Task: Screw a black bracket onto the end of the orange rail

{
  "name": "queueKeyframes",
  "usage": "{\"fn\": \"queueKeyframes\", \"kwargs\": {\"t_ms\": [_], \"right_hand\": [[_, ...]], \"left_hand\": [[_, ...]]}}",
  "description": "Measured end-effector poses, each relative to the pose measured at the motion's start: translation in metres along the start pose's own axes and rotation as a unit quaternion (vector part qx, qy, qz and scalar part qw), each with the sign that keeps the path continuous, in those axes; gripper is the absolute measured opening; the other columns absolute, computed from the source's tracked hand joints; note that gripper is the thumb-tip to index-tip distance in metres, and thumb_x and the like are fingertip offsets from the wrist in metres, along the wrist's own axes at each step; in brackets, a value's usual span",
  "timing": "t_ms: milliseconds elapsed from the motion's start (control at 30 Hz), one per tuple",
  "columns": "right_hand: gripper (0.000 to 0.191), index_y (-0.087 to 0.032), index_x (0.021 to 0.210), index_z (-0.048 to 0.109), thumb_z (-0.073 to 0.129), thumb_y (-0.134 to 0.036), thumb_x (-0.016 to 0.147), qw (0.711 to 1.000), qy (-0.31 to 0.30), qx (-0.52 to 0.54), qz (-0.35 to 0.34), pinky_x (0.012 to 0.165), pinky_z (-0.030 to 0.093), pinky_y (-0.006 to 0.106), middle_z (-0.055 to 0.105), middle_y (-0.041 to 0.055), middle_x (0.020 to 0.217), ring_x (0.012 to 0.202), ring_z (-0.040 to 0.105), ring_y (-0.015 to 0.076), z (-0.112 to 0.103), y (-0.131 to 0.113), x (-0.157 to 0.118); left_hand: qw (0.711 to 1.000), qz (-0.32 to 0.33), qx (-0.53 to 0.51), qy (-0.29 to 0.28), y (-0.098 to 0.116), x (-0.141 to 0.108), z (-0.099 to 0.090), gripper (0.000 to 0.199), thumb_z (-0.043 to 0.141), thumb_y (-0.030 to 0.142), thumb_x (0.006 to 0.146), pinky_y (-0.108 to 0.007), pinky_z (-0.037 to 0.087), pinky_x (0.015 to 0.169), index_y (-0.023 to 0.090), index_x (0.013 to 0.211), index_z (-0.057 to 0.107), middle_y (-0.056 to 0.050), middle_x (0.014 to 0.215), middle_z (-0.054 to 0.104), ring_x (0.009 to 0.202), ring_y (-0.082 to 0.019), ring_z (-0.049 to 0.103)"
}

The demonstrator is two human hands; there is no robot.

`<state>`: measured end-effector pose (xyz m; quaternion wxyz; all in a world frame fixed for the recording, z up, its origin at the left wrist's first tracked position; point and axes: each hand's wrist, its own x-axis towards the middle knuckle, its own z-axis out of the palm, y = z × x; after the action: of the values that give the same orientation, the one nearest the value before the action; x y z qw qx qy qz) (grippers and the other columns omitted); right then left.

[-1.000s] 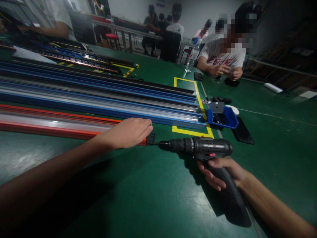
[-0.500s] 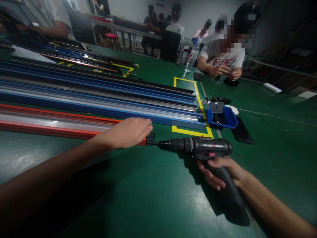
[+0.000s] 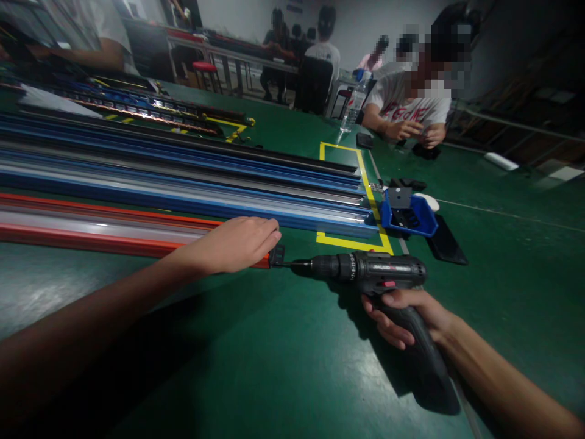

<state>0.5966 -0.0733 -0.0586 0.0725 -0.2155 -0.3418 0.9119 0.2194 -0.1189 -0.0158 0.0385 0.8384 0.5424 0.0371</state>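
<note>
An orange-red rail [image 3: 105, 230] with a pale inner channel lies on the green table. My left hand [image 3: 242, 244] is wrapped over its right end, fingers together. A small black end piece [image 3: 276, 256] sits at that end, just past my fingers. My right hand [image 3: 402, 317] grips the handle of a black power drill [image 3: 388, 269], which points left. The drill's thin bit reaches the black end piece. Behind the orange rail, several blue and black rails [image 3: 205, 195] lie side by side.
A blue bin [image 3: 423, 219] with black parts stands right of the rails, beside a dark flat object [image 3: 448, 241]. Yellow tape [image 3: 354, 245] marks the table. A bottle [image 3: 354, 103] stands further back, near a seated person [image 3: 411, 107]. Another person's arm is at the upper left.
The drill and my right hand have shifted very slightly left. My left hand remains on the rail's end, and the bit is still at the black end piece.
</note>
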Motion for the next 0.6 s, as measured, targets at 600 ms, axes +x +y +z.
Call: {"fn": "queueKeyframes", "kwargs": {"t_ms": [600], "right_hand": [[0.032, -0.006, 0.112, 0.067, 0.057, -0.029, 0.090, 0.999, -0.039, -0.007, -0.013, 0.053, 0.055, 0.022, 0.066, 0.0047, 0.080, 0.045, 0.054, 0.0051, -0.0024, 0.0007, 0.0024]], "left_hand": [[0.997, -0.067, -0.041, 0.008, 0.0036, -0.0016, -0.0036, 0.036, 0.026, 0.039, 0.105, -0.034, 0.044, 0.067, 0.017, 0.126, 0.045, -0.008, 0.090, 0.070, 0.080, -0.025, 0.069]]}}
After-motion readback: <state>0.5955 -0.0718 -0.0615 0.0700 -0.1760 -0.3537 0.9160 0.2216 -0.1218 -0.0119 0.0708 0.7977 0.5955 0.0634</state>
